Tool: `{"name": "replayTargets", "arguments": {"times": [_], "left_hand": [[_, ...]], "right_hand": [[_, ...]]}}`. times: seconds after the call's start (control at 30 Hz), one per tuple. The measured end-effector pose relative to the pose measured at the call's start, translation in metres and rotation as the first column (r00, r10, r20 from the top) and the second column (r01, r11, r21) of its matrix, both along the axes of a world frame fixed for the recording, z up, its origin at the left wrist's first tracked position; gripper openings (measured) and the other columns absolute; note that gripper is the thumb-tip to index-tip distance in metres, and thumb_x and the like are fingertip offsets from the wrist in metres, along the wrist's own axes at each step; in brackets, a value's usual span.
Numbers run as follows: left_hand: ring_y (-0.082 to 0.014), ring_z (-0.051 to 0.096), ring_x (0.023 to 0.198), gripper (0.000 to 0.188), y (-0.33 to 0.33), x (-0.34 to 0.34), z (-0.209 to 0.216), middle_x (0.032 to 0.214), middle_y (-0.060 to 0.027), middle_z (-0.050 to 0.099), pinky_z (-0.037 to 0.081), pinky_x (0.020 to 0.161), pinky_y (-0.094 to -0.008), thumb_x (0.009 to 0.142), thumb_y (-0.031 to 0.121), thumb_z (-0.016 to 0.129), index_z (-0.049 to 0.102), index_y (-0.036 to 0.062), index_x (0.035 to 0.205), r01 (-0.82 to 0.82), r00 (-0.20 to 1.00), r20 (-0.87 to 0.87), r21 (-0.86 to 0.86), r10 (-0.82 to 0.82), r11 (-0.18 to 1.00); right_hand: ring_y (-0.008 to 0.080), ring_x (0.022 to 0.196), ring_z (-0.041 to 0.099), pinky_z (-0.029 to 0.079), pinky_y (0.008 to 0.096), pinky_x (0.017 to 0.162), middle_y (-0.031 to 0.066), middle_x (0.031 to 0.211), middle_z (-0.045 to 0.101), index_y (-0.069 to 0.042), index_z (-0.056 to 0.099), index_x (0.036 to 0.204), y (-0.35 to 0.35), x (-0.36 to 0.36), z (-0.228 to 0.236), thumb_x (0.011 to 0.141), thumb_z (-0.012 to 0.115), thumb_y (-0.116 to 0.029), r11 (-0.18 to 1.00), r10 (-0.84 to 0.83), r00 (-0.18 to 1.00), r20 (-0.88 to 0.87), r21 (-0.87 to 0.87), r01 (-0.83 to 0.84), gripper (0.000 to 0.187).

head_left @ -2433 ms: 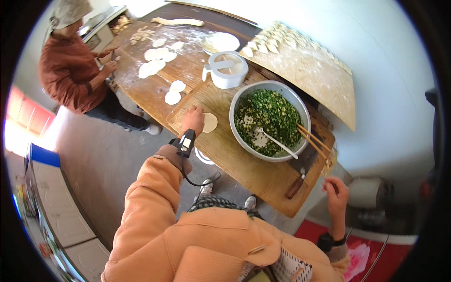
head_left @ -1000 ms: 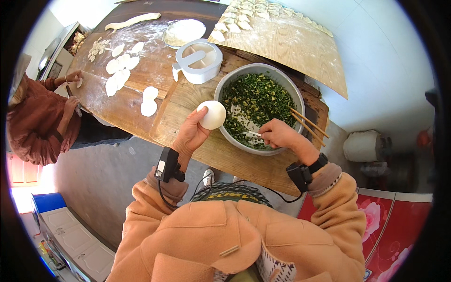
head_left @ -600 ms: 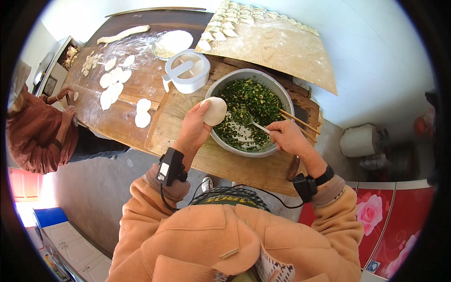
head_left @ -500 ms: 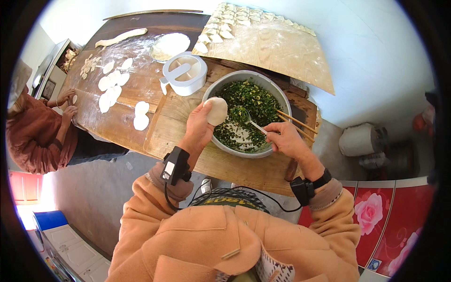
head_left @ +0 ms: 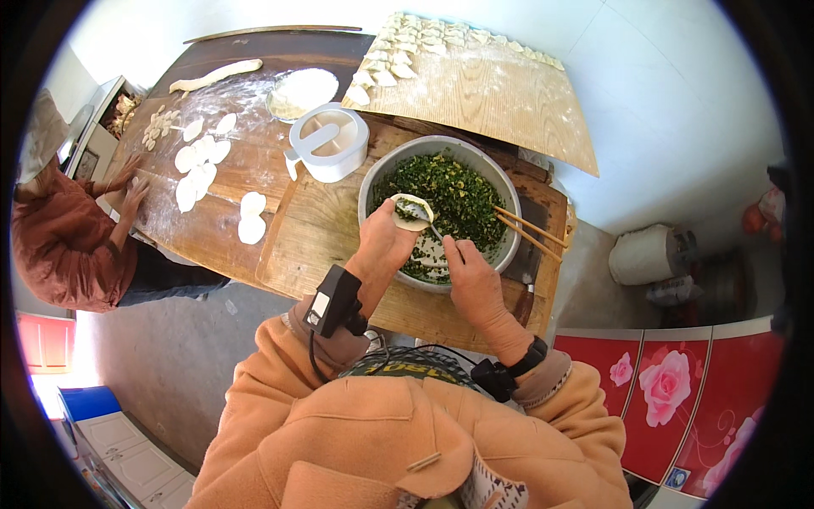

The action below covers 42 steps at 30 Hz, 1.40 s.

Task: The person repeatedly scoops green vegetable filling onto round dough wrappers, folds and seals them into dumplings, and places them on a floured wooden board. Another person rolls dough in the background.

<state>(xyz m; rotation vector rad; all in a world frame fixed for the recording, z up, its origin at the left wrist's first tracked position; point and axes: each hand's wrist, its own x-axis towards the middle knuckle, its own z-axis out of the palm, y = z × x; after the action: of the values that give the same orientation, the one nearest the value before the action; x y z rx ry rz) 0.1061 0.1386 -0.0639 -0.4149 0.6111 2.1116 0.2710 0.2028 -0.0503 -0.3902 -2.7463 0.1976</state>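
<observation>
My left hand (head_left: 383, 239) holds a round dough wrapper (head_left: 413, 224) over the near left part of a large metal bowl (head_left: 366, 197). Inside the bowl lies a chopped green filling (head_left: 449, 182) with yellow bits. The fingers of my right hand (head_left: 471, 276) pinch the handle of a metal spoon (head_left: 435, 230), whose tip rests on the wrapper with some green filling. A pair of wooden chopsticks (head_left: 530, 231) leans over the bowl's right rim.
Folded dumplings (head_left: 407, 42) line the far edge of a floured board (head_left: 496, 97). A white lidded container (head_left: 329, 142) stands left of the bowl. More wrappers (head_left: 203, 157), dough pieces (head_left: 159, 127) and a dough roll (head_left: 216, 75) lie on the table, where another person (head_left: 80, 229) works dough.
My right hand has brought the spoon from the filling up to the wrapper. The wrapper has moved slightly right and nearer, and green filling now sits on it.
</observation>
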Motion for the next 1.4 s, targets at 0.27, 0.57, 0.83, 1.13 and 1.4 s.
{"name": "replayTargets", "arguments": {"times": [0.27, 0.57, 0.83, 1.13, 1.4], "left_hand": [[-0.0316, 0.051, 0.121, 0.040, -0.038, -0.019, 0.006, 0.131, -0.0185, 0.051, 0.043, 0.103, -0.0497, 0.105, 0.022, 0.028, 0.043, -0.0025, 0.132, 0.128, 0.982, -0.145, 0.026, -0.123, 0.991], [-0.0274, 0.057, 0.114, 0.038, -0.058, -0.013, 0.027, 0.127, -0.0166, 0.055, 0.049, 0.098, -0.0431, 0.104, 0.022, 0.031, 0.046, -0.0020, 0.130, 0.387, 0.897, -0.240, 0.016, -0.372, 0.922], [-0.0240, 0.061, 0.108, 0.035, -0.063, -0.003, 0.039, 0.121, -0.0114, 0.057, 0.053, 0.093, -0.0413, 0.102, 0.024, 0.038, 0.052, 0.0015, 0.126, 0.507, 0.792, -0.373, -0.042, -0.484, 0.861], [-0.0162, 0.064, 0.100, 0.033, -0.061, 0.012, 0.049, 0.112, -0.0076, 0.062, 0.057, 0.085, -0.0289, 0.099, 0.024, 0.055, 0.057, 0.0008, 0.122, 0.420, 0.565, -0.646, -0.310, -0.513, 0.853], [-0.0161, 0.062, 0.104, 0.036, -0.059, 0.009, 0.043, 0.118, -0.0099, 0.061, 0.055, 0.088, -0.0285, 0.102, 0.025, 0.048, 0.055, -0.0013, 0.126, 0.386, 0.624, -0.625, -0.275, -0.469, 0.880]], "right_hand": [[0.0313, 0.085, 0.060, 0.051, 0.0415, 0.070, 0.0126, 0.099, 0.055, -0.003, 0.056, 0.111, 0.019, 0.010, 0.018, 0.080, 0.056, 0.000, 0.985, -0.110, 0.967, 0.229, -0.109, 0.137, 0.031], [0.0241, 0.083, 0.061, 0.050, 0.0339, 0.066, 0.0054, 0.094, 0.058, -0.008, 0.062, 0.088, 0.001, -0.027, 0.044, 0.076, 0.069, -0.008, 0.965, 0.193, 0.936, -0.294, -0.115, -0.236, 0.014], [0.0210, 0.071, 0.059, 0.048, 0.0323, 0.061, 0.0053, 0.085, 0.057, -0.006, 0.064, 0.085, 0.011, -0.043, 0.061, 0.081, 0.068, -0.010, 0.836, 0.215, 0.920, -0.329, -0.424, -0.347, 0.007], [0.0132, 0.066, 0.053, 0.045, 0.0272, 0.060, 0.0034, 0.088, 0.056, -0.003, 0.068, 0.088, 0.019, -0.052, 0.059, 0.084, 0.069, -0.011, 0.670, 0.077, 0.956, -0.284, -0.695, -0.261, 0.009], [0.0112, 0.072, 0.054, 0.046, 0.0246, 0.063, 0.0026, 0.091, 0.057, -0.003, 0.069, 0.097, 0.013, -0.055, 0.048, 0.087, 0.065, -0.010, 0.737, 0.024, 0.900, -0.435, -0.600, -0.309, 0.012]]}}
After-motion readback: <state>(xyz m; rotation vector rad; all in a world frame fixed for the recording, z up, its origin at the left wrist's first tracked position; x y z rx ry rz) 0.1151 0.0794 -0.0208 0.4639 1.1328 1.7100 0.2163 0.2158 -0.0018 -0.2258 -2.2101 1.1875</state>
